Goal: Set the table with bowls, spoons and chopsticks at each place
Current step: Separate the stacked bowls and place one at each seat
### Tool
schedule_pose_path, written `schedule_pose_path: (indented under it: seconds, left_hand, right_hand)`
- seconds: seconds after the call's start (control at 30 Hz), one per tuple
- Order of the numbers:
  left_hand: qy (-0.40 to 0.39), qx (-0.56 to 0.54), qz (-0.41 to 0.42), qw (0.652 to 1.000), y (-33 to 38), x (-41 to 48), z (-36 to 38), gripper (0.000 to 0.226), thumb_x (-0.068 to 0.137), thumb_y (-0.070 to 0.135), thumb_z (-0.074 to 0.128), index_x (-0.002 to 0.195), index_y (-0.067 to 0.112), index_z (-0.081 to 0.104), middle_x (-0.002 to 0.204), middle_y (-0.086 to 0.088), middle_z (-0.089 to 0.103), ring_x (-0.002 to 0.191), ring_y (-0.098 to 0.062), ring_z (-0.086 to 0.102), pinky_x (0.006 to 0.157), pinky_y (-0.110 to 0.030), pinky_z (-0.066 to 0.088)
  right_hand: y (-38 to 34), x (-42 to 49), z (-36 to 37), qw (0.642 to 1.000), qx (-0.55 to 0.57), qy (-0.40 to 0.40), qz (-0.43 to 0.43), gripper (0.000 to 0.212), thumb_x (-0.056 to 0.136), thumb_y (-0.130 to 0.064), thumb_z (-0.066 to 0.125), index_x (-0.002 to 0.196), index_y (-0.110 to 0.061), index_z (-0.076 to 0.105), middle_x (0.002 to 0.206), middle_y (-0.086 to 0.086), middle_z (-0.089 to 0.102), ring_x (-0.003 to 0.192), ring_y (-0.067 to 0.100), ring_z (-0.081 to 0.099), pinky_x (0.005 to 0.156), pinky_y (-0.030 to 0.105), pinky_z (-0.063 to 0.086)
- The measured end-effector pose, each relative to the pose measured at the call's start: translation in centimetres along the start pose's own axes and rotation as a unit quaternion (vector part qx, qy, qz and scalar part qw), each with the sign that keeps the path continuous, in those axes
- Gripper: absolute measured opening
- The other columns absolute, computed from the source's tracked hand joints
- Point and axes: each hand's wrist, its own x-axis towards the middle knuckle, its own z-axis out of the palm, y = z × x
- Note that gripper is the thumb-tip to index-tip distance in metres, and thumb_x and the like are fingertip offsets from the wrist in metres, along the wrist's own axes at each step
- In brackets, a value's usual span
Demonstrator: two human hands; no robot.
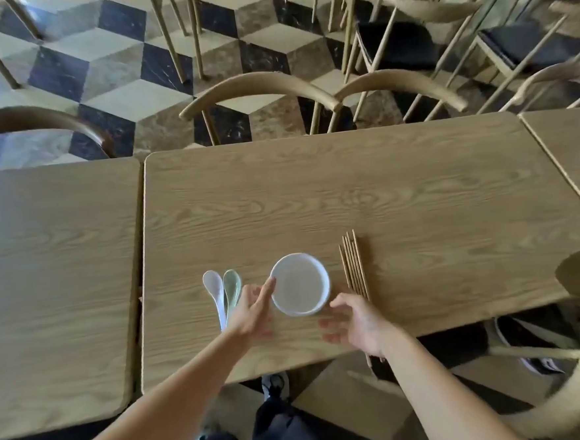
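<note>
White bowl (pixel 300 284) sat upright on the middle wooden bench (pixel 365 187), toward the near edge, and its inside looked empty. Whether it was one bowl or a nested stack could not be told. Two soup spoons lay just left of it, side by side and overlapping, scoops pointing away from the person: a white spoon (pixel 216 293) and a pale green spoon (pixel 233 287). A bundle of wooden chopsticks (pixel 353 267) lay flat just right of the bowl, close together and roughly parallel, near ends hidden behind the right hand (pixel 355 320). Left hand (pixel 254 313) was flat and open, fingers straight, one fingertip touching the bowl's left rim and the palm covering the spoon handles. Right hand was loosely curled with nothing in it, thumb just beside the bowl's near right rim; contact could not be told. More benches butted up at left (pixel 45 271) and right (pixel 579 151). Curved-back wooden chairs (pixel 258 86) stood along the far side on a cube-pattern tile floor (pixel 127 69).
</note>
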Motion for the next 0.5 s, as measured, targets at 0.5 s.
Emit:
schedule_pose_path:
  seconds: [0.5]
  left_hand:
    - [-0.074,-0.156,-0.111,0.979,-0.2,3.9,2.8,0.046,0.071,0.054,0.066,0.115,0.051,0.052,0.121,0.0,0.059,0.104,-0.026,0.066,0.08,-0.047,0.061]
  right_hand:
    - [0.6,5.1,2.4,0.998,-0.017,0.052,-0.007,0.07,0.062,-0.03,0.082,0.127,-0.025,0.058,0.124,0.023,0.061,0.108,0.04,0.065,0.072,0.047,0.059]
